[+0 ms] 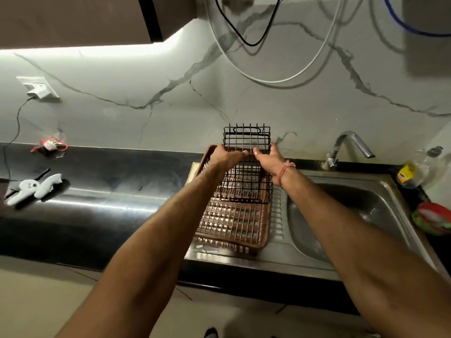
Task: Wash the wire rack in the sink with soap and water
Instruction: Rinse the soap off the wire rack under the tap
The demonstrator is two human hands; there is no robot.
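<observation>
- Two bare forearms reach forward from 6 o'clock toward the centre.
- A brown plastic tray [234,228] sits on the steel drainboard, with the sink [346,211] at 3 o'clock.
- The black wire rack [246,164] stands in the tray's far end.
- The left hand [225,157] and right hand [272,162] curl their fingers around the rack's sides.
- A tap [349,147] rises at 2 o'clock.

The strip under my cabinet [80,46] glares white; the dark counter [97,201] mirrors it. Light stays dim and greenish, edges bow, and my forearms look perhaps slightly soft.
</observation>
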